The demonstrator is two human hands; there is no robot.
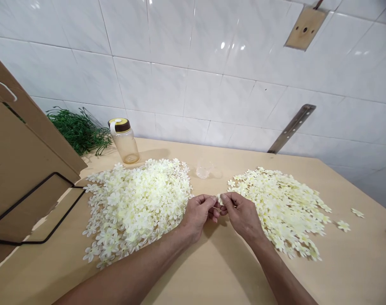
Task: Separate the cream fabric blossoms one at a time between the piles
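In the middle of the table my two hands meet, fingertips close together. A small cream-white artificial flower (219, 199) shows between them. My right hand (242, 214) pinches it between thumb and fingers. My left hand (197, 212) is closed in a pinch against the flower's other side; its fingertips partly cover whatever else is there. A large heap of pale yellow-white flowers (139, 207) lies beside my left hand. Another, flatter heap of similar flowers (288, 207) spreads beside my right hand.
A small clear cup (202, 170) stands beyond my hands. At the back left are a bottle with a brown and yellow lid (125, 144) and green artificial stems (78, 129). A cardboard box (28, 140) and black wire frame (48, 235) occupy the left. Loose flowers (343, 225) lie right.
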